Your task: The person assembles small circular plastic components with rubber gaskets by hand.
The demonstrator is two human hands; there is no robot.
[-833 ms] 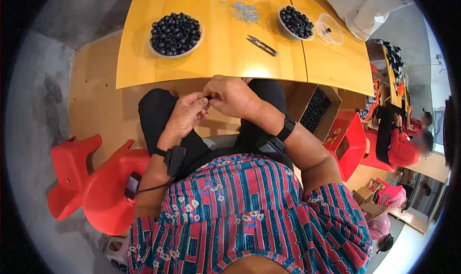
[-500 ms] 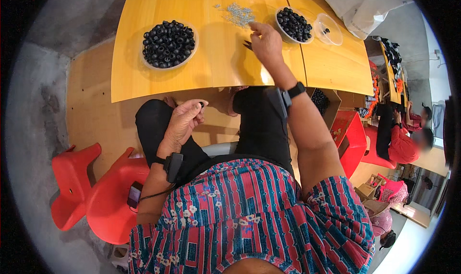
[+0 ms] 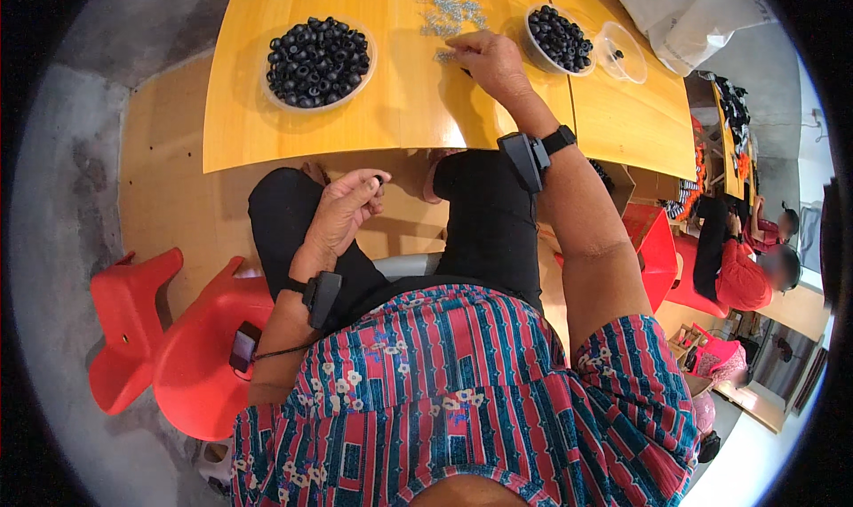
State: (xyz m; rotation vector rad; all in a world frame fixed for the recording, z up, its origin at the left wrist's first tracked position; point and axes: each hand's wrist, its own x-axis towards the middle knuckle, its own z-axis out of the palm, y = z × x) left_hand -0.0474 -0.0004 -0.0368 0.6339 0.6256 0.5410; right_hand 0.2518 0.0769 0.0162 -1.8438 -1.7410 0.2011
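Between the thumb and forefinger of my left hand [image 3: 345, 212], above my left thigh, is a small black cap-like piece [image 3: 379, 179]. My right hand [image 3: 491, 63] reaches over the table, its thumb and forefinger closed at the near side of a scattered pile of small silvery metal pieces [image 3: 455, 14]. A dark pointed tool [image 3: 466, 71] pokes out from under that hand, mostly hidden by it. Whether the fingertips also pinch a silvery piece is too small to tell. To the left stands a clear round tub [image 3: 306, 109] heaped with black caps [image 3: 318, 63].
Right of my hand, a second clear tub [image 3: 582, 72] holds black pieces [image 3: 560, 38]; beside it sits a clear container [image 3: 633, 63] with a small black piece. A white sack [image 3: 689, 27] lies on the yellow table [image 3: 400, 107]. Red chairs [image 3: 204, 365] stand left. Other people [image 3: 746, 276] sit at right.
My right hand has shifted slightly, its fingertips now lower and left against the near side of the metal pieces. The left hand keeps its black piece, turned a little. The view has tilted slightly.
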